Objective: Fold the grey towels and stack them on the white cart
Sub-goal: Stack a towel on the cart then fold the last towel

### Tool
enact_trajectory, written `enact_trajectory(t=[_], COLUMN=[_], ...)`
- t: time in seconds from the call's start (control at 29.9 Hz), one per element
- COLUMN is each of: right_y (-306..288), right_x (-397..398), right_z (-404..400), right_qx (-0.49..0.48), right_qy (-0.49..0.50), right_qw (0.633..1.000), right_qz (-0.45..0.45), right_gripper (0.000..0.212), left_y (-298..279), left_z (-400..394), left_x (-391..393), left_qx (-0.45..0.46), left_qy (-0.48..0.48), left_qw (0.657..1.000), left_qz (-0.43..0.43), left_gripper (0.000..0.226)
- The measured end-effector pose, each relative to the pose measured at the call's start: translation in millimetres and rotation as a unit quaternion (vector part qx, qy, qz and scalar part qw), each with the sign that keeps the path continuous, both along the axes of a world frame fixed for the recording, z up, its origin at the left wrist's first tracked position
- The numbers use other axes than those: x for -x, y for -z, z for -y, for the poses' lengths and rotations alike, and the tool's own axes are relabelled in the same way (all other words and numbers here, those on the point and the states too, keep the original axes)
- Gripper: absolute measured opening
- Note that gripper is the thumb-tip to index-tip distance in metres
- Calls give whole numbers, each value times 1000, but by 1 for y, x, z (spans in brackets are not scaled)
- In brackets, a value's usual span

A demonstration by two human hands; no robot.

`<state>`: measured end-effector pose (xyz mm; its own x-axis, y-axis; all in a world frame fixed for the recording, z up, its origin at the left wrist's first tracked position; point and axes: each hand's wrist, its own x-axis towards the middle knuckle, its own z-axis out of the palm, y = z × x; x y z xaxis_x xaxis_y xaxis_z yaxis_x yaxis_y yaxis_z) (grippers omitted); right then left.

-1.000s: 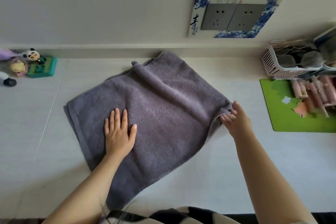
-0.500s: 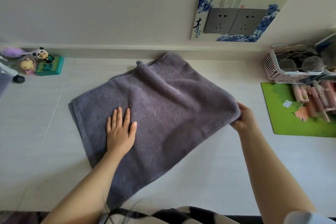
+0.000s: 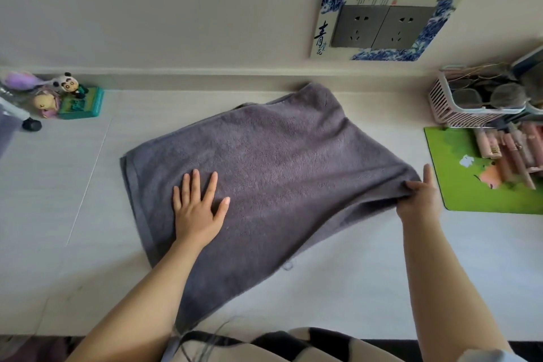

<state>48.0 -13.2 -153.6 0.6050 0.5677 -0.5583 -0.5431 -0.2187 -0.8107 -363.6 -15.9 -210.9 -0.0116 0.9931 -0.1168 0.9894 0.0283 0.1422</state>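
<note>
A grey towel [image 3: 273, 173] lies spread and slightly skewed on the white tabletop [image 3: 58, 214], folded at least once, its near corner hanging toward the front edge. My left hand [image 3: 199, 209] presses flat on the towel's left part with fingers straight and spread. My right hand [image 3: 418, 198] pinches the towel's right corner between thumb and fingers and holds it just off the surface. No white cart is in view.
Small toy figures [image 3: 63, 95] on a green base stand at the back left. At the right lie a green mat [image 3: 470, 188] with pink tubes [image 3: 511, 150] and a pink basket [image 3: 458, 109]. Sockets [image 3: 382, 28] sit on the wall behind.
My right hand closed on the towel's right corner and drew it outward to the right, flattening the ridge near the back. The left hand stayed pressed in place.
</note>
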Motion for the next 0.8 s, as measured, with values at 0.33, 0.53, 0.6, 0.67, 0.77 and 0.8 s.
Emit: enact_trajectory(t=[0.33,0.53,0.6,0.67,0.77,0.8], right_y=[13,21,20,19,23,28], right_x=[14,8,10,20,52,65], right_z=[6,23,26,32,43,47], right_qx=[109,151,177,271,294,234], right_qy=[-148,-164,-196,-192,-178,-196], right_qw=[961,908,875,830,743,720], right_qz=[208,355,406,449,574,624], right_gripper=[61,49,51,60,58,50], left_y=[-5,3,0,-3,-5,-3], left_z=[10,13,13,16,31,34], left_x=[-45,-46,-52,-60,-78,-82], left_qx=[-25,-3,-8,-35,-60,-59], left_qy=[69,81,67,79,193,221], left_qw=[997,996,998,996,979,973], left_qz=[9,-38,-21,11,38,30], left_gripper=[70,73,73,72,68,67])
